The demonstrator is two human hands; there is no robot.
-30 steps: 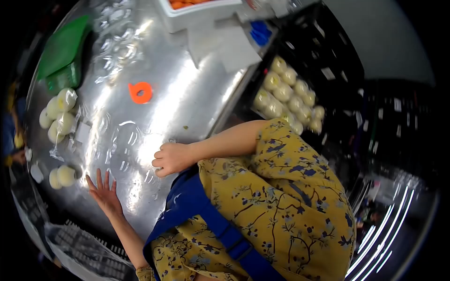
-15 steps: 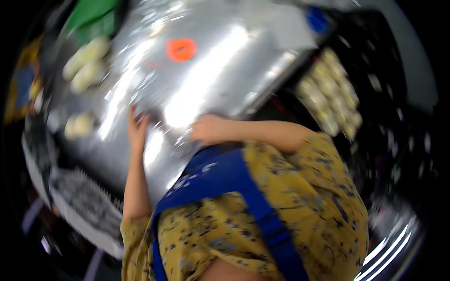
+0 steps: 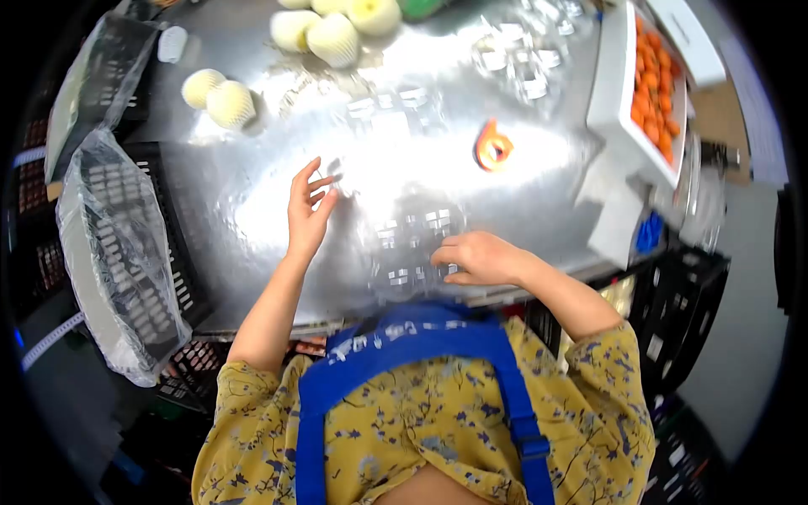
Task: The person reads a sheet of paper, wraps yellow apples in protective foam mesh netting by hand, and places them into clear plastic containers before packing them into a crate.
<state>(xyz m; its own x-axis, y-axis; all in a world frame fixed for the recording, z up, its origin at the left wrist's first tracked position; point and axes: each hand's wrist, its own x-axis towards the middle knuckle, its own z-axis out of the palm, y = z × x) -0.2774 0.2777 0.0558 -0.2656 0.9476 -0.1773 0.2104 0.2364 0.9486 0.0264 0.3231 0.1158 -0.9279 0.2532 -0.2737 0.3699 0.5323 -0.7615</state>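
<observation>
My left hand (image 3: 310, 212) hovers over the metal table (image 3: 227, 278), its fingers spread and nothing in them. Between my two hands is a see-through plastic tray (image 3: 411, 240), visible mostly by its bright reflections. My right hand (image 3: 481, 257) has its fingers and thumb curled at that tray's right edge. Farther back, to the right, sits a red-orange tape roll (image 3: 495, 150). Two pale round fruits in foam nets (image 3: 229, 104) rest beyond my left hand.
More foam-netted fruit (image 3: 334, 40) lies at the back. Clear plastic packaging (image 3: 522, 59) is piled at the back right, near a white box (image 3: 610, 97) of small orange fruit (image 3: 652, 93). A plastic-covered crate (image 3: 126, 252) stands left; a black crate (image 3: 686, 311) stands right.
The view has turned and sharpened, bringing the white box of orange fruit into sight. Both hands remain over the table, the left open and the right curled beside clear plastic.
</observation>
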